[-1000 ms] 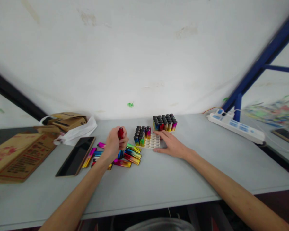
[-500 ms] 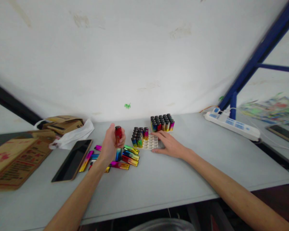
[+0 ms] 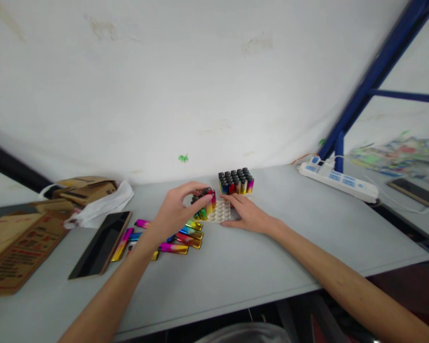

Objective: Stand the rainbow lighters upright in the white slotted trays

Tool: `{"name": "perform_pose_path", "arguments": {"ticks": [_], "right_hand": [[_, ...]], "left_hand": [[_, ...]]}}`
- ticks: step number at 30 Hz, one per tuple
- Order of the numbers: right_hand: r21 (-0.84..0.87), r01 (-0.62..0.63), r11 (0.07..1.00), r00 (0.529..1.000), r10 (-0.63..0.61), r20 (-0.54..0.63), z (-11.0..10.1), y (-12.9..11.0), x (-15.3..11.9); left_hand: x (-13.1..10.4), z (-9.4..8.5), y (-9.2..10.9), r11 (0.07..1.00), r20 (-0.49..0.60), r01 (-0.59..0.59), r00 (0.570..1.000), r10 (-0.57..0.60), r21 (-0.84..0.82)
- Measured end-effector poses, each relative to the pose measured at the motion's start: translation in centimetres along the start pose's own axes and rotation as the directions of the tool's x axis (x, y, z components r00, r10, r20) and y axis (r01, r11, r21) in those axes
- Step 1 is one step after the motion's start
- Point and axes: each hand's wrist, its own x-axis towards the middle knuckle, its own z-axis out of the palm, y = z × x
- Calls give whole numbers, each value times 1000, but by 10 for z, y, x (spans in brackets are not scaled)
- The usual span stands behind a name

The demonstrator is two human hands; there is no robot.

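Note:
My left hand reaches over a white holed tray, its thumb and fingers pinching a shiny red-and-yellow lighter upright above the tray's left part. Several black-topped lighters stand in that part, partly covered by the hand. At the tray's right end my right hand spans the edge, fingertips at the back corner and thumb at the front corner. Loose metallic lighters lie on the table under and beside my left wrist. Whether the held lighter's lower end sits in a hole cannot be made out.
Behind the tray stands a packed block of lighters. To the left lie a dark phone-like tablet, a white plastic bag and cardboard boxes. A white power strip with cords lies at the right, near a blue metal frame.
My left hand has moved right and forward with the lighter, from above the loose pile to the tray. My right hand stays at the tray's right end. The view has shifted slightly.

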Motion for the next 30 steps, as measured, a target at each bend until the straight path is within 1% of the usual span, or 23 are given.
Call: {"name": "perform_pose_path", "arguments": {"ticks": [2,4,7,10,13,16,19,21,23,25,28,30], "right_hand": [[-4,5,1000,1000,-5,7,0,0,0],[-7,10,1000,1000,-10,9,-1,-1,0],[-7,12,1000,1000,-12,6,-1,-1,0],[-6,10,1000,1000,-10,6,-1,-1,0],[-2,12,1000,1000,-12,5,-1,0,0],[3,6,1000,1000,-6,8,-1,-1,0],[5,3,1000,1000,-3,7,-1,-1,1],[6,5,1000,1000,-5,5,-1,0,1],[7,5,1000,1000,-5,7,-1,0,1],[10,6,1000,1000,-6,9,-1,0,1],[6,15,1000,1000,-15,9,-2,-1,0],[-1,18,1000,1000,-18,12,-2,-1,0]], "left_hand": [[5,2,-7,984,44,-54,998,48,168],[9,5,-15,951,102,-119,990,93,286],[10,8,-27,895,168,-200,975,144,399],[8,8,-33,848,164,-232,971,174,476],[7,4,-30,810,220,-280,957,191,514],[6,1,-21,755,288,-334,937,200,564],[6,7,-12,691,322,-355,929,184,629],[7,14,-10,673,352,-363,922,160,645],[7,19,-11,681,368,-357,920,136,639],[9,20,-15,713,350,-328,929,123,620],[13,16,-22,789,299,-267,948,110,553],[15,13,-27,830,291,-236,952,94,505]]}}
